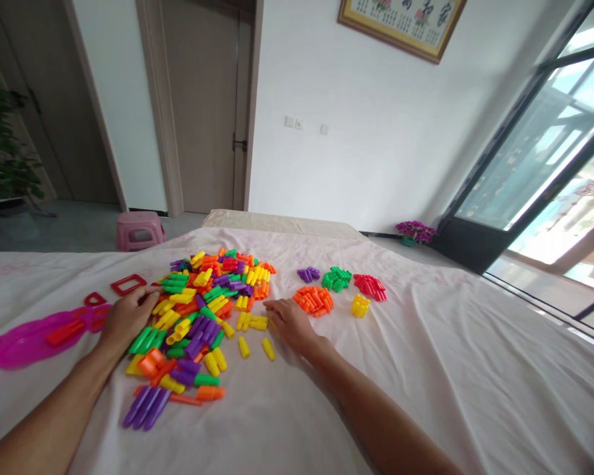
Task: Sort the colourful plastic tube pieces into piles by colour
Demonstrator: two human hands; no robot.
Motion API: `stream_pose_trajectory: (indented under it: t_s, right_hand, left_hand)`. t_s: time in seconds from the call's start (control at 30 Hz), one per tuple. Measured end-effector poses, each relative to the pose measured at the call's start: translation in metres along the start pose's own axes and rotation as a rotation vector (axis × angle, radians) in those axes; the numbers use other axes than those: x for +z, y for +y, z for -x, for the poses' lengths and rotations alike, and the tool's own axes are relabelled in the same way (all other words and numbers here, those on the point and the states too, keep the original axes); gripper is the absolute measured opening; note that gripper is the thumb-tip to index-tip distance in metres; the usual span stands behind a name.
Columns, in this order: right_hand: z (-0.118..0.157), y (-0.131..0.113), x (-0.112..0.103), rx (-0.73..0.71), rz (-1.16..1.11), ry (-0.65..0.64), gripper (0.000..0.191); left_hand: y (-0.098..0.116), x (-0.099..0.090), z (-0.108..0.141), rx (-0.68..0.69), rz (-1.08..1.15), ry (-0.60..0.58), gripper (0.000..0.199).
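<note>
Around centre-left, left hand (130, 316) and right hand (293, 324) flanked bullet-shaped building blocks (206, 331).
Either grip's closure couldn't be told; light pinches seemed best.

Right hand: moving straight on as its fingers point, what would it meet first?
The right hand would likely meet the mixed pile of colored pieces, at its right edge; depth is unclear.

Yellow, orange, green, purple and red are being shown by the mixed heap of pieces (202, 333), single colours are being carried by the purple pile (308, 274), green pile (336, 278), red pile (370, 287), orange pile (313, 301) and yellow pile (360, 305), and faint pink patterning by the pale cloth (426, 369).
</note>
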State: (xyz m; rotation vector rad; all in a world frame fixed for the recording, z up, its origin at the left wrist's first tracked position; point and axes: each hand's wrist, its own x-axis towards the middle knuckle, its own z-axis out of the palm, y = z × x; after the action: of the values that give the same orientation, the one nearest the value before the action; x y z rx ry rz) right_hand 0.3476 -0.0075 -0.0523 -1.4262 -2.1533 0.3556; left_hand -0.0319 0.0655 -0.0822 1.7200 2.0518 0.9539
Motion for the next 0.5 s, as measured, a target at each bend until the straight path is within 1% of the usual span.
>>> stream_pose_trajectory:
  t_s: [0.1,0.17,0.23,0.27,0.33,0.4,0.43,0.5]
  right_hand:
    - [-0.001,-0.01,0.0,-0.068,0.097,-0.051,0.033]
    - [-0.001,-0.017,0.001,-0.101,0.165,-0.095,0.037]
    - [0.0,-0.022,0.002,-0.12,0.219,-0.109,0.042]
    - [0.0,-0.024,0.002,-0.135,0.229,-0.111,0.041]
    - [0.0,-0.024,0.001,-0.17,0.203,-0.101,0.032]
    - [-0.001,-0.02,-0.007,-0.161,0.12,-0.038,0.022]
    - [-0.003,-0.016,-0.013,-0.129,0.068,0.024,0.019]
    - [-0.007,-0.001,-0.034,-0.014,-0.031,0.2,0.017]
  left_hand:
    - [0.0,0.0,0.0,0.005,0.002,0.002,0.043]
    - [-0.001,0.001,0.001,0.002,0.003,-0.001,0.043]
    - [-0.002,0.002,0.0,-0.004,-0.006,0.001,0.044]
    - [-0.003,0.002,0.0,-0.006,-0.018,0.006,0.043]
    - [-0.005,0.003,-0.002,-0.002,-0.04,0.016,0.043]
    - [-0.007,0.004,-0.004,-0.006,-0.056,0.017,0.043]
    - [-0.008,0.004,-0.005,-0.01,-0.06,0.012,0.044]
    - [-0.009,0.004,-0.005,-0.014,-0.065,0.005,0.045]
